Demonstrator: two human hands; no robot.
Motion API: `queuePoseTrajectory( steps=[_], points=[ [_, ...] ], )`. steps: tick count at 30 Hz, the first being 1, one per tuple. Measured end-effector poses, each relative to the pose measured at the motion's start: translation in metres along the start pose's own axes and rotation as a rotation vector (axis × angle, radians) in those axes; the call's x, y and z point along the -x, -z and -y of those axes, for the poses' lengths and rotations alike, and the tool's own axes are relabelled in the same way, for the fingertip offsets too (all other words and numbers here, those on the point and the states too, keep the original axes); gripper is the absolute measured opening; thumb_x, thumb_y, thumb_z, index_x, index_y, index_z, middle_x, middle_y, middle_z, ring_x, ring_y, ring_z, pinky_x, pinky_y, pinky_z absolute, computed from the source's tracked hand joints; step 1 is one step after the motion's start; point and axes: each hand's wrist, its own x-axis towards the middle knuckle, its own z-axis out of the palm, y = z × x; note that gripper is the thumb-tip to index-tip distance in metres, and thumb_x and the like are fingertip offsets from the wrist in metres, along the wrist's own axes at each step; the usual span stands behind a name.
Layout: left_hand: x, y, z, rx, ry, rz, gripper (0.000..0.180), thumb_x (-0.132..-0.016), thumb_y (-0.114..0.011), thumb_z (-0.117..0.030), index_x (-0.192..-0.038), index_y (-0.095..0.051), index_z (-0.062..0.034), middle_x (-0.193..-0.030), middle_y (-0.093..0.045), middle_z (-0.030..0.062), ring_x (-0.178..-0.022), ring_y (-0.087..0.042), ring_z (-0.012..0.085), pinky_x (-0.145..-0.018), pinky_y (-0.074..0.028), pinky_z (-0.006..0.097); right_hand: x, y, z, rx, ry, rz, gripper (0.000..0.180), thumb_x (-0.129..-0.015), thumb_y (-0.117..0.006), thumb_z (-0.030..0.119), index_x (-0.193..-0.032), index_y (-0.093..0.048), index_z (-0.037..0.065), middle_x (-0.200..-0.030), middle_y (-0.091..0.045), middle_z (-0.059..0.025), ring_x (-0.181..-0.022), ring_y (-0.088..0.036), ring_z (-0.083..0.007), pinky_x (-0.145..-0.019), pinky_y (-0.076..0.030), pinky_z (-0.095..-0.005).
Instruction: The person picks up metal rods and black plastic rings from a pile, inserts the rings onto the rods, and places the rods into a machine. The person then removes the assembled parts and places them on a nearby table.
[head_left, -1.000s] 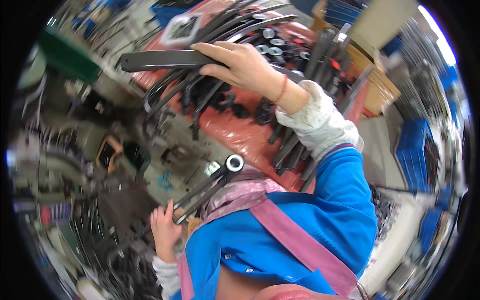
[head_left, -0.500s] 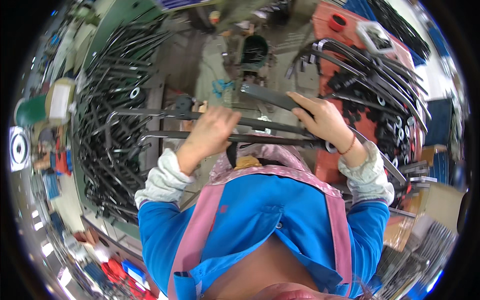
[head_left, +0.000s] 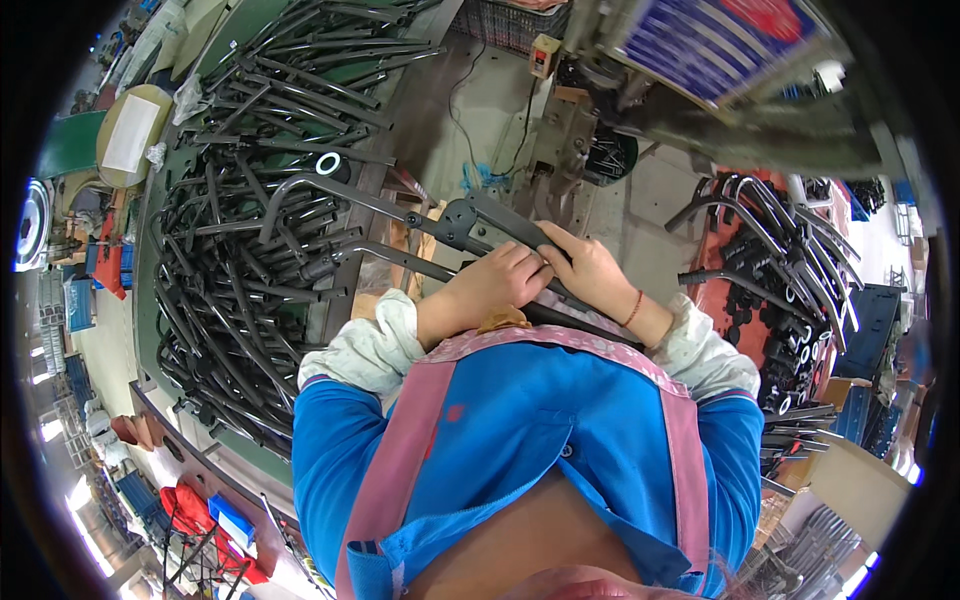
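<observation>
In front of my waist lies a black metal tube frame (head_left: pixel 352 196) with two long tubes bent at their left ends. A dark rounded joint piece (head_left: pixel 456 222) sits on the upper tube. From beside it a flat black bar (head_left: pixel 508 219) slants down to the right. My left hand (head_left: pixel 498 285) is closed over the tubes, its fingertips close to the other hand. My right hand (head_left: pixel 592 270) grips the lower end of the bar, thumb on top. Both palms hide how the parts meet there.
A green table (head_left: pixel 148 330) on the left carries a heap of black bent tubes (head_left: pixel 225 270) and a white ring (head_left: pixel 328 163). At right, a red-topped table (head_left: pixel 705 255) holds curved tubes and small black parts. A machine (head_left: pixel 570 135) stands ahead, near a blue and white sign board (head_left: pixel 715 45).
My view has swung to the right. My right hand has come in toward my left, and the flat bar's upper end now sits at the joint piece on the tube.
</observation>
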Motion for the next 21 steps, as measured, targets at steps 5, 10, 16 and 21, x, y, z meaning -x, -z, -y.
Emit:
queuePoseTrajectory(
  steps=[5, 10, 16, 21],
  points=[
    [0.031, 0.045, 0.047, 0.135, -0.019, 0.155, 0.057, -0.08, -0.065, -0.027, -0.129, -0.057, 0.0012, -0.115, -0.056, 0.0126, -0.117, -0.05, 0.0266, -0.111, -0.029, 0.047, -0.035, -0.03, 0.017, -0.254, -0.057, -0.024, 0.038, -0.096, -0.062, 0.024, -0.125, -0.061, 0.0, -0.101, -0.069, -0.0264, -0.091, -0.068, -0.0418, -0.08, -0.054, -0.0427],
    [0.084, 0.113, 0.123, -0.098, 0.499, 0.29, 0.118, -0.057, -0.089, -0.037, -0.149, -0.029, 0.0056, -0.138, -0.045, 0.0227, -0.131, -0.042, 0.0388, -0.116, -0.021, 0.06, -0.054, -0.04, 0.028, -0.161, -0.087, -0.005, 0.039, -0.097, -0.061, 0.023, -0.127, -0.06, -0.002, -0.11, -0.067, -0.0266, -0.097, -0.068, -0.038, -0.083, -0.053, -0.0397],
    [0.096, 0.094, 0.166, 0.167, 0.422, 0.466, 0.115, -0.055, -0.089, -0.031, -0.144, -0.03, 0.0112, -0.12, -0.059, 0.0244, -0.112, -0.057, 0.038, -0.104, -0.041, 0.046, -0.07, -0.041, 0.044, -0.099, -0.146, 0.003, 0.038, -0.095, -0.064, 0.028, -0.127, -0.063, 0.008, -0.098, -0.07, -0.0229, -0.083, -0.068, -0.0408, -0.073, -0.055, -0.0433],
    [0.108, 0.085, 0.185, 0.364, 0.278, 0.308, 0.095, -0.057, -0.083, -0.024, -0.134, -0.04, 0.0106, -0.109, -0.064, 0.0249, -0.099, -0.065, 0.0396, -0.085, -0.053, 0.045, -0.072, -0.047, 0.043, 0.064, -0.08, -0.001, 0.042, -0.092, -0.066, 0.032, -0.128, -0.063, 0.011, -0.093, -0.072, -0.0186, -0.08, -0.068, -0.0392, -0.071, -0.056, -0.0441]
  ],
)
